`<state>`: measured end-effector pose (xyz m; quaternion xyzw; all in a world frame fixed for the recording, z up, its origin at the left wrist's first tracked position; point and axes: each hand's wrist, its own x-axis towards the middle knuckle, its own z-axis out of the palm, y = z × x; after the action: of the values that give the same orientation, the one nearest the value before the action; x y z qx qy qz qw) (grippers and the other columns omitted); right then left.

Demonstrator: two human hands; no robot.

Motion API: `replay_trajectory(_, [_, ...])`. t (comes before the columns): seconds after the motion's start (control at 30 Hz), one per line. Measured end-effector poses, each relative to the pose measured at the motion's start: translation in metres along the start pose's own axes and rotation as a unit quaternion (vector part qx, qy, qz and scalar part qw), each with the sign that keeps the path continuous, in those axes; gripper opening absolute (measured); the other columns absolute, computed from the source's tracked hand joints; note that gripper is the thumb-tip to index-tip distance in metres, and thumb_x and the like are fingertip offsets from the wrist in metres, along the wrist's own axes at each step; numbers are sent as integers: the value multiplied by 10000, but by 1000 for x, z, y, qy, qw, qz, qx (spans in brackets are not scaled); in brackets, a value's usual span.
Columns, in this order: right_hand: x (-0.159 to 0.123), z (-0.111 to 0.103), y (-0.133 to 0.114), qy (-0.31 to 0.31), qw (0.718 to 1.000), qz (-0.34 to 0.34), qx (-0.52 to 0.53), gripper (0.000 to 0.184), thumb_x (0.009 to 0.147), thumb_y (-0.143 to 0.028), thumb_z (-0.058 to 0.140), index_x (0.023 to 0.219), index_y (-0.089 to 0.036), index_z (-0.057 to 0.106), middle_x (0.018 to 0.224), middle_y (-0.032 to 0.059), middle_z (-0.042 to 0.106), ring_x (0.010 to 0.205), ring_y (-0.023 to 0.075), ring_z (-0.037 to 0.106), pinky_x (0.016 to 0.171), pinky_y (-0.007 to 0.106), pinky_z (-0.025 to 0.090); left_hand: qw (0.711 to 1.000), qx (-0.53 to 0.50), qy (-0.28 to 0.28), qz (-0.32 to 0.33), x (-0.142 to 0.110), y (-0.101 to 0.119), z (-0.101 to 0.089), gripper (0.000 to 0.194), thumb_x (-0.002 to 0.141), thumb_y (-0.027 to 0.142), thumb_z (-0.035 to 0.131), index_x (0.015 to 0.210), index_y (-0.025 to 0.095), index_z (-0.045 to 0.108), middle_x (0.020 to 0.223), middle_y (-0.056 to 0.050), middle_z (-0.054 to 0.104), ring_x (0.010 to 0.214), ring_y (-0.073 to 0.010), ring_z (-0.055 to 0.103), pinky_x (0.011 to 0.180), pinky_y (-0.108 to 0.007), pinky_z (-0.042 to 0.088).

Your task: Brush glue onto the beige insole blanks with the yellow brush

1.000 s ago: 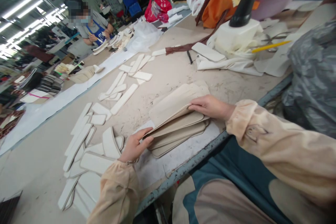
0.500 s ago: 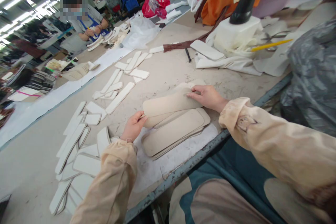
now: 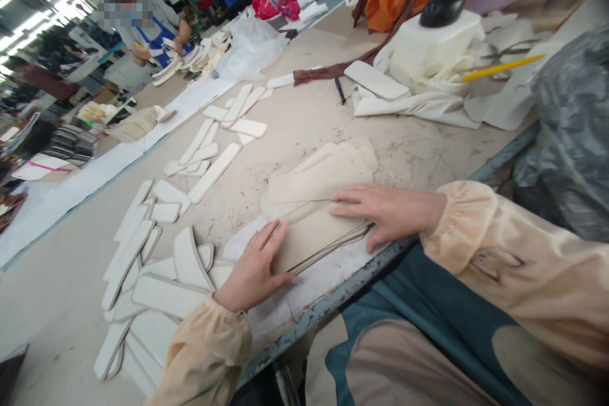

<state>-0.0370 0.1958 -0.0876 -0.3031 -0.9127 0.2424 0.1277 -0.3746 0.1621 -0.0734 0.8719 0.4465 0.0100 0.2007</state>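
A stack of flat, beige, round-ended pieces lies near the table's front edge, on a white sheet. At its left end rests my left hand, fingers spread and thumb against the near side. My right hand lies over the right end, its fingers stretched out flat. Both hands are open and cover the ends of the stack. Just behind it, more thin beige pieces lie loosely overlapped. To the left, several pale, thicker strips with rounded corners are heaped.
More pale strips are scattered farther back. A white container with a black spout, a yellow pencil-like stick and a dark thin tool stand or lie at right. A grey plastic bag bulges beside the table. Across it, a person works.
Both hands have let go of the beige piece held above the table and moved nearer to me, onto the stack. Loose beige pieces now lie behind it.
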Motion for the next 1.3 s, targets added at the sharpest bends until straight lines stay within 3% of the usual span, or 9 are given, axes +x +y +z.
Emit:
replay_trajectory(0.17, [4,3,4,-21,1000,9,-13,643,706,-367,713,1303,-220,525,1347,118,491,1204,289,469,969,409,392,1000,-20,-6,-1,-1,-6,13,734,750,506,625,1374,201,389,1415,-136,406,1291,-267,398,1077,-421,349])
replay_trajectory(0.43, [4,0,8,-2,999,33,43,484,787,-419,616,1238,-247,589,1315,57,542,1161,230,528,987,346,389,999,-39,-19,14,10,-12,-11,556,777,464,589,1273,219,530,1331,-104,520,1214,-252,493,1049,-419,388])
replay_trajectory(0.53, [8,-1,7,33,996,56,67,364,842,-412,537,1150,-252,649,1165,39,647,1023,213,607,909,322,435,998,-62,-14,28,14,-11,-16,472,811,437,533,1225,213,572,1269,-92,575,1157,-234,540,1025,-386,407])
replay_trajectory(0.63, [14,-2,7,60,993,87,58,321,897,-410,444,1025,-249,690,970,26,708,862,193,639,805,296,456,996,-89,-3,1,16,-13,-16,350,879,398,414,1035,209,664,981,-56,692,895,-178,635,847,-290,486])
replay_trajectory(0.77, [21,-1,11,91,989,115,11,313,908,-400,419,935,-219,673,835,34,695,760,186,621,710,275,443,994,-55,73,-67,18,-23,-13,387,887,430,392,707,191,638,578,15,563,551,-116,512,583,-231,410])
replay_trajectory(0.97, [32,3,29,229,951,205,-21,358,860,-405,505,1158,-221,582,965,51,672,878,227,614,803,316,451,973,-53,170,-147,55,-39,-10,354,843,477,449,749,189,632,599,23,557,594,-125,522,590,-225,402])
replay_trajectory(1.1, [28,-3,36,282,928,220,-105,457,850,-380,526,1264,-187,525,1174,117,575,1100,288,509,950,404,392,962,6,235,-142,82,-38,-13,366,811,466,523,970,157,637,928,-68,642,849,-193,598,801,-301,462])
replay_trajectory(1.2, [18,-8,27,215,965,121,-92,450,841,-427,554,1223,-189,566,1179,118,559,1110,269,499,957,396,392,968,27,241,-68,66,-22,-19,477,809,467,552,1174,160,553,1180,-118,572,1079,-236,548,962,-363,423])
replay_trajectory(1.3, [7,-6,11,46,999,-9,-24,565,771,-463,644,1267,-213,539,1200,97,562,1086,243,525,924,361,423,994,18,110,22,25,-2,-15,564,800,506,570,1273,210,482,1264,-107,541,1155,-249,511,1005,-398,414])
